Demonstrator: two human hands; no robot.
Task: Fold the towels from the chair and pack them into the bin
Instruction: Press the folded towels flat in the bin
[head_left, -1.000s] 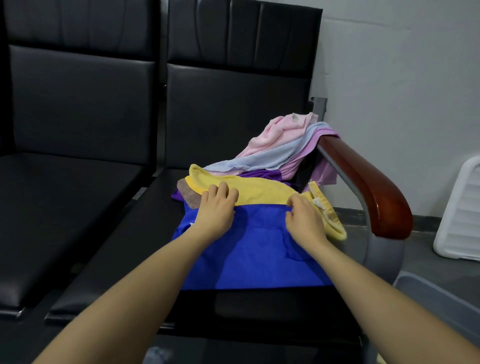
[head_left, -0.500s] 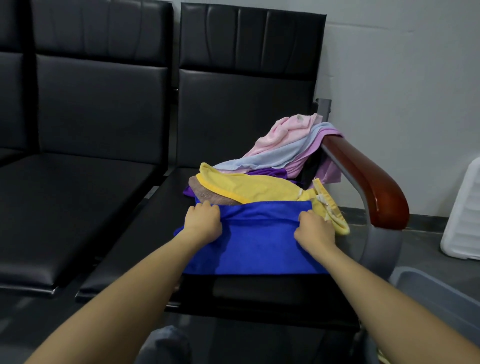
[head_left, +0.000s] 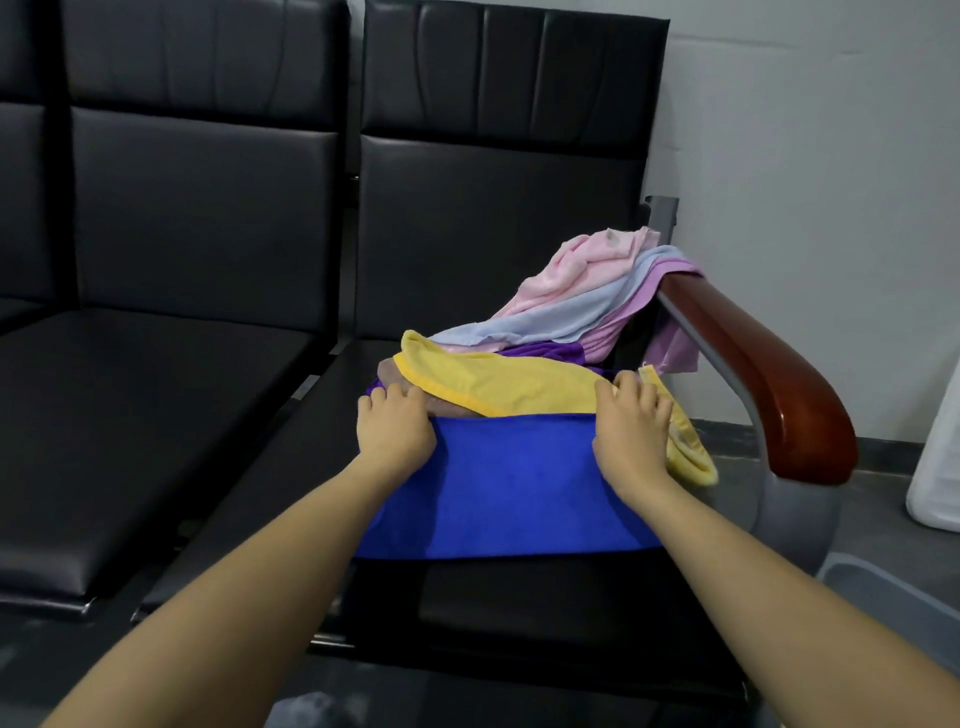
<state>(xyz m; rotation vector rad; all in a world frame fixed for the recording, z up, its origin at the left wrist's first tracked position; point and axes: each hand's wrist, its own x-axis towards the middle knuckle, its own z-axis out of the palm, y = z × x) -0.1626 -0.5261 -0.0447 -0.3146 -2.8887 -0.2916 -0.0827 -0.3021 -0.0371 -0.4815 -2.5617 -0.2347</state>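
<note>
Both hands are down on the blue towel (head_left: 511, 488), which lies spread across the black chair (head_left: 498, 613) seat at centre frame, its near edge running straight across just short of the seat's front. The left hand (head_left: 395, 434) sits on the towel's far left corner, fingers bent over the top edge and gripping the cloth. The right hand (head_left: 631, 434) is on the far right corner, fingers likewise curled over the edge and holding it, fingertips touching the yellow towel (head_left: 498, 382) just behind.

That yellow towel lies rumpled right behind the blue one, its end drooping at the right side of the seat beside the right hand. A brown towel (head_left: 410, 395) peeks out under it near the left hand, with a bit of dark purple towel (head_left: 550, 351) showing behind. Higher up, right of centre, a pink towel (head_left: 582, 262), a pale blue towel (head_left: 566, 314) and a lilac towel (head_left: 670, 348) are heaped and draped over the back end of the wooden armrest (head_left: 763, 374).

At the lower right edge, the grey rim of the bin (head_left: 893, 587) pokes into view on the floor. A white ribbed object (head_left: 940, 467) stands at the far right edge, against the wall.
</note>
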